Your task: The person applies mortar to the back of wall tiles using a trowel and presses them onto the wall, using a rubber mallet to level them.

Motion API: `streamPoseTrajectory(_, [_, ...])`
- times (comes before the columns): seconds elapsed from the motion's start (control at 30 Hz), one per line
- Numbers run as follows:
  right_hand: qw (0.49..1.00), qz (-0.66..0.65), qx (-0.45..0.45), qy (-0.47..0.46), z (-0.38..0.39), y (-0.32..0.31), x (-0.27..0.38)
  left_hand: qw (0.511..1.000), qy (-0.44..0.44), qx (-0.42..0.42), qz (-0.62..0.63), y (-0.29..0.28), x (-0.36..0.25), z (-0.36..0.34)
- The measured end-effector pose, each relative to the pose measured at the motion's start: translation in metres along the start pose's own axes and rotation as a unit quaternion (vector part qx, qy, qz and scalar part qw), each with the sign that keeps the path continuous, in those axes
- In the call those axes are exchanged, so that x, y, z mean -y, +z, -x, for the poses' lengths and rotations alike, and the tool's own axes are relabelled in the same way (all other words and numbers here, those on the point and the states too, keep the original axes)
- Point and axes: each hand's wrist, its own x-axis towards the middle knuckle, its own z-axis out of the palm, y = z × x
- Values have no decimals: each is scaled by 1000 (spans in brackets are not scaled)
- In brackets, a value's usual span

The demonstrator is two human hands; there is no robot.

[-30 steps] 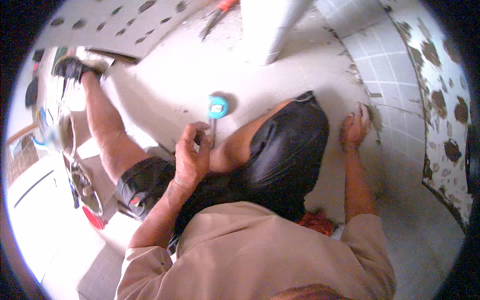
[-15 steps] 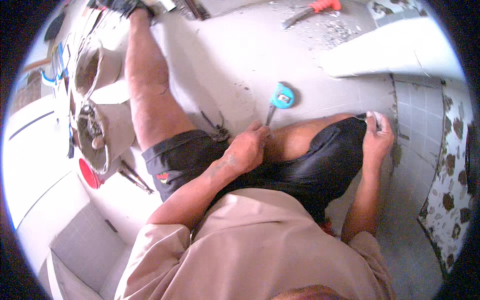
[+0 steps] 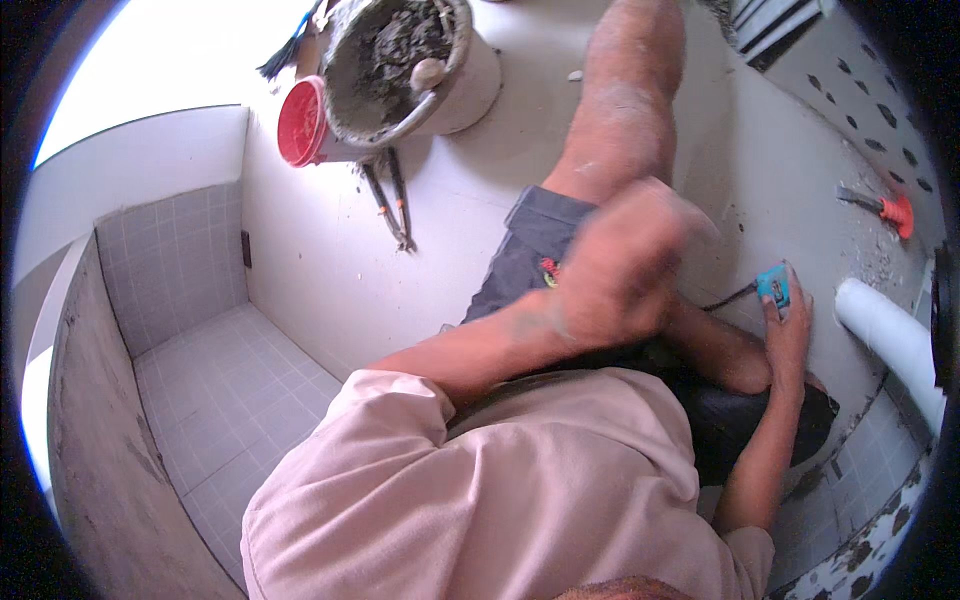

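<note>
My right hand has its fingers closed on a turquoise tape measure by the floor on the right. A dark strap trails from the tape measure toward my bent leg. My left hand is raised over my lap, in front of my knee. Motion smears its fingers, and I cannot make out whether anything is in them.
A bucket of grey mortar stands ahead, with a red-mouthed small bucket beside it. Long-handled pliers lie on the floor. At right are a chisel with an orange guard, a white pipe and debris. A tiled recess lies left.
My view has swung left. My right hand has left the black shorts' hem and taken hold of the tape measure. My left hand has lifted away from the strap.
</note>
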Motion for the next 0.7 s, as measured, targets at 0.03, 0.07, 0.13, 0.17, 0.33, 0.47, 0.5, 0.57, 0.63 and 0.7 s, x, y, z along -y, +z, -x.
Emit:
streamPoseTrajectory(0.03, [1000,3,2,-4,-1,3,0,995,-45,-42,-81,-23,8,8])
streamPoseTrajectory(0.07, [1000,3,-8,4,-2,3,-2,980,-87,-83,-156,-47,13,10])
streamPoseTrajectory(0.13, [1000,2,-24,6,-6,4,-8,941,-239,-211,-114,-90,42,28])
streamPoseTrajectory(0.17, [1000,14,-25,6,-8,4,-13,925,-270,-219,-155,-115,62,44])
streamPoseTrajectory(0.33, [999,8,-30,29,-4,-2,-5,841,-341,-206,-367,-172,134,131])
streamPoseTrajectory(0.47, [999,29,-39,23,-4,5,-3,866,-338,-150,-338,-168,146,155])
streamPoseTrajectory(0.5, [998,34,-48,21,-5,7,-7,871,-317,-123,-356,-162,144,152])
streamPoseTrajectory(0.57, [998,-22,-57,32,-8,13,-15,881,-308,-106,-343,-148,152,148])
streamPoseTrajectory(0.63, [996,-51,-70,31,-11,18,-32,892,-299,-84,-328,-139,159,146])
streamPoseTrajectory(0.7, [996,-1,-61,63,-11,15,-35,883,-289,-17,-369,-131,167,150])
